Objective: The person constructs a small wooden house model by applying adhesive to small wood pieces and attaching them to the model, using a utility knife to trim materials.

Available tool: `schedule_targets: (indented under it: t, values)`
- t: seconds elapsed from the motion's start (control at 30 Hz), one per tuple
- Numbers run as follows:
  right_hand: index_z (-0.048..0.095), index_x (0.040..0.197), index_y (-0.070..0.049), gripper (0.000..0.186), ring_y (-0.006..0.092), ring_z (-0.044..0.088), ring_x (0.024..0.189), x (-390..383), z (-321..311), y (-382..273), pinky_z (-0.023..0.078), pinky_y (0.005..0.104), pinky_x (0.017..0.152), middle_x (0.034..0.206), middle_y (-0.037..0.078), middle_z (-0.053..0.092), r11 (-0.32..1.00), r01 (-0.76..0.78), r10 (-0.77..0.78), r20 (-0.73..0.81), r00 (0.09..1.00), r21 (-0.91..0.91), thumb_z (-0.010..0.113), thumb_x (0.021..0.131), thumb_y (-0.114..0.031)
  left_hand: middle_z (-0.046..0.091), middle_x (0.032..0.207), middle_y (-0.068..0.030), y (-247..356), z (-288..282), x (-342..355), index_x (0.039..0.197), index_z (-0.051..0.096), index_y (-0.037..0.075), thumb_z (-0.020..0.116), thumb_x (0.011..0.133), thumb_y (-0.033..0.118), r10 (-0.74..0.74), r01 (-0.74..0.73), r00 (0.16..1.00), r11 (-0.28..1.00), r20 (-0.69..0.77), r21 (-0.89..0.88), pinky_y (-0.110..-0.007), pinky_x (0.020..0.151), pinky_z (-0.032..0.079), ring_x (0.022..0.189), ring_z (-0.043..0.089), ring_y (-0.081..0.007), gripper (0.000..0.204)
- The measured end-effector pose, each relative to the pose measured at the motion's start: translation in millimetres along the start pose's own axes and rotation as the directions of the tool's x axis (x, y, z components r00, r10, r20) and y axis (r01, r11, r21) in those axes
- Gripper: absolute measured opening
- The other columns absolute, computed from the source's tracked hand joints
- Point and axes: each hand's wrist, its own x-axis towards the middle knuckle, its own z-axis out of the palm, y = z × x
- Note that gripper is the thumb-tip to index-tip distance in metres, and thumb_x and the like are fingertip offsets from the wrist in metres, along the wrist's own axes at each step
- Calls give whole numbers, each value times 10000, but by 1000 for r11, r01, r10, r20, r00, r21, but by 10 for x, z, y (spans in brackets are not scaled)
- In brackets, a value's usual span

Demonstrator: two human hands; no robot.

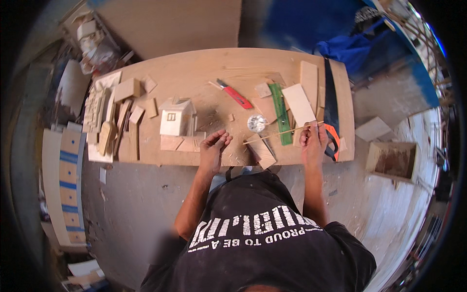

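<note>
My right hand (314, 141) pinches a thin wooden stick (277, 134), which slants leftward over a green ruler (279, 109) and a small round silver dish (256, 123). My left hand (217, 143) is raised at the table's front with fingertips together; whether they hold anything is too small to tell. Left of it a small wooden model house (176, 119) stands on flat pieces. A dark wood offcut (262, 155) lies between my hands. A red utility knife (236, 95) lies behind them, and an orange-handled saw (332, 146) lies beside my right hand.
The wooden worktable (194, 68) carries several blocks (127, 90) at the left and a pale board (297, 102) at the right. An open wooden box (392, 159) is on the floor to the right. Drawer-like panels (68, 185) stand at the left, a blue tarp (345, 51) behind.
</note>
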Motion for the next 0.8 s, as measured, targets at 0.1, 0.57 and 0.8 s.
schedule_targets:
  t: [0.1, 0.57, 0.8]
  values:
    - [550, 908, -99, 187, 68, 490, 544, 122, 98, -7, 332, 203, 452, 702, -8, 543, 1000, -20, 19, 36, 999, 6, 545, 1026, -244, 677, 1057, -133, 167, 53, -130, 1162, 608, -76, 577, 940, -43, 15, 7, 997, 953, 71, -304, -296, 949, 564, 1067, 668, -255, 226]
    - [574, 876, -1, 169, 250, 636, 623, 362, 1175, 739, 483, 349, 585, 757, 160, 638, 556, 461, -137, 471, 871, -691, 608, 948, -150, 636, 1040, -86, 448, -354, -546, 1249, 541, -90, 580, 897, -85, -76, 41, 993, 937, -88, -346, -326, 1046, 488, 1160, 616, -265, 354]
    - [598, 837, 9, 127, 309, 653, 655, 693, 1926, 1457, 489, 381, 603, 771, 198, 650, 256, 545, -40, 555, 831, -798, 634, 893, -99, 645, 1055, -107, 877, -700, -627, 1238, 549, -89, 587, 927, -47, -133, 117, 991, 943, -32, -312, -300, 942, 550, 1059, 666, -258, 316]
